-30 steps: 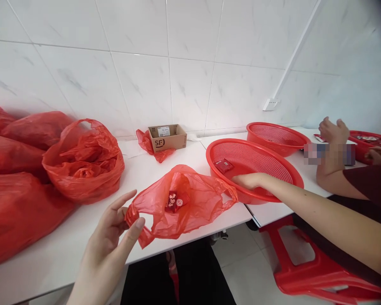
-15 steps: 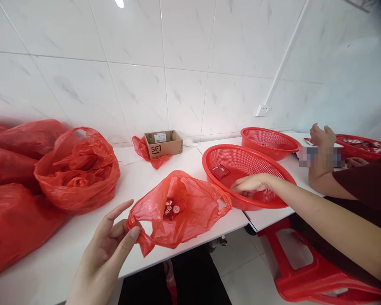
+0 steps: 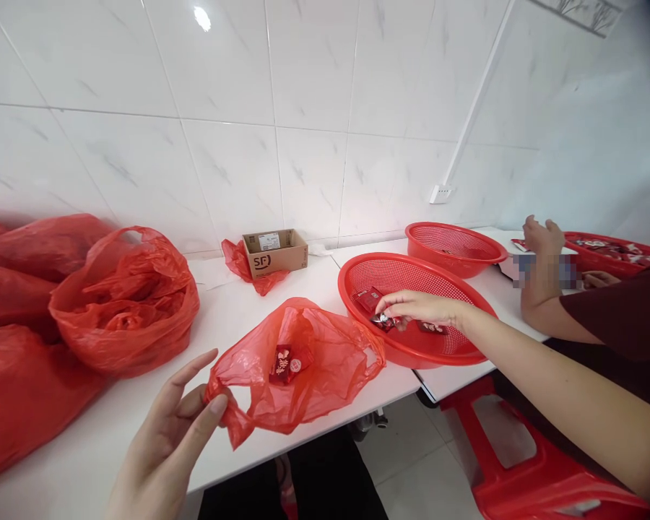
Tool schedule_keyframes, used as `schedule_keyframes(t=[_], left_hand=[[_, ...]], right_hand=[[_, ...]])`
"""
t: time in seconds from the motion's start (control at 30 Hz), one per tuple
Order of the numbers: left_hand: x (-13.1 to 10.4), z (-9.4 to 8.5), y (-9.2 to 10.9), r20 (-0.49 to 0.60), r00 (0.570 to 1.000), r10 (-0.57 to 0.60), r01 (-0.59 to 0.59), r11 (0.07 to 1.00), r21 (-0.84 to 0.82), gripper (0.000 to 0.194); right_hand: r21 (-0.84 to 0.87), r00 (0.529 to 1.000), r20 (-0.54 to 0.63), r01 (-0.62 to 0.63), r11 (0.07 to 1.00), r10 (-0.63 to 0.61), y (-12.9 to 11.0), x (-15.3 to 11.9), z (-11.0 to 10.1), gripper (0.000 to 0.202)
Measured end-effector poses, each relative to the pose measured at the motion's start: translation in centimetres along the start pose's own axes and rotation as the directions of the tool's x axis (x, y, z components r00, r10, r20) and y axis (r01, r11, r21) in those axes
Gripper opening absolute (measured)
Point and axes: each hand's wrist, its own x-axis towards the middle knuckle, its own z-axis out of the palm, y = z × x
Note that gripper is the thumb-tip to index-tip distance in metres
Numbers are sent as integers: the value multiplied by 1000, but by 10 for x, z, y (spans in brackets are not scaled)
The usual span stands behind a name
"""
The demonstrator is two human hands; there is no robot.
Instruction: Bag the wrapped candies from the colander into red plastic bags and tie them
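Observation:
My left hand (image 3: pixel 181 426) pinches the handle of a red plastic bag (image 3: pixel 330 383), which lies spread on the white table with its mouth open. Inside the bag are a dark red packet (image 3: pixel 280 364) and a round pale piece (image 3: pixel 295 365). Over the near red basket (image 3: pixel 417 354), my right hand (image 3: pixel 412 307) is closed on a small shiny wrapped packet (image 3: pixel 383 321). Another red packet (image 3: pixel 368 298) rests at the basket's left side, and one more (image 3: pixel 432 328) lies partly under my right hand.
Full red bags (image 3: pixel 124 303) stand at the left. A cardboard box (image 3: pixel 276 254) is at the back. Behind the near basket is a second red basket (image 3: pixel 455 249). At the right are a person's arm (image 3: pixel 542 289), a third basket (image 3: pixel 612 253) and a red stool (image 3: pixel 498 448).
My right hand has risen from the basket's bottom and moved left, now with the shiny packet in its fingers. My left hand still grips the bag. The view has shifted slightly.

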Motion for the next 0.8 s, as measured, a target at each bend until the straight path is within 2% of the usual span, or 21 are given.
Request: schedule_keyframes(t=[0.1,0.17,0.2,0.27,0.33,0.37,0.43,0.47,0.53,0.63,0.67,0.7,0.77,0.8], left_hand=[[-1,-1,2,-32,999,-11,7,991,-134,62],[-2,3,5,-33,999,-26,17,971,-240,54],[-3,6,7,-26,999,-34,25,956,-292,51],[-2,12,12,-4,999,-39,35,929,-368,48],[0,18,16,0,1000,-5,5,924,-382,53],[1,20,18,-6,1000,27,-27,928,-373,57],[4,21,21,-36,994,101,-107,933,-343,62],[5,21,23,-54,990,127,-138,933,-331,63],[7,19,24,-73,986,151,-167,934,-315,64],[7,15,23,-79,986,144,-161,941,-299,63],[6,14,22,-79,987,141,-158,942,-297,63],[5,13,21,-80,987,136,-154,942,-296,62],[3,13,20,-85,988,130,-150,944,-295,62],[2,14,19,-90,988,127,-148,944,-295,61]], right_hand=[[135,983,-143,133,982,-114,-8,-3,1,29],[223,955,-209,257,940,-211,-20,-3,11,28],[248,944,-209,305,920,-256,-27,-2,20,28],[230,941,-112,337,913,-319,-42,4,46,29],[79,935,-33,353,932,-352,-54,14,76,32],[-38,925,-54,376,926,-377,-59,20,89,34],[-264,867,-186,409,874,-462,-66,29,107,35],[-333,829,-253,410,849,-499,-68,33,109,34],[-372,782,-343,396,840,-521,-66,34,99,29],[-459,748,-450,274,845,-487,-45,29,56,24],[-540,754,-468,168,825,-460,-32,26,39,24],[-604,794,-464,40,796,-392,-16,22,22,27],[-636,872,-470,-226,738,-138,19,16,-7,36],[-615,874,-486,-333,715,-10,37,12,-18,36]])
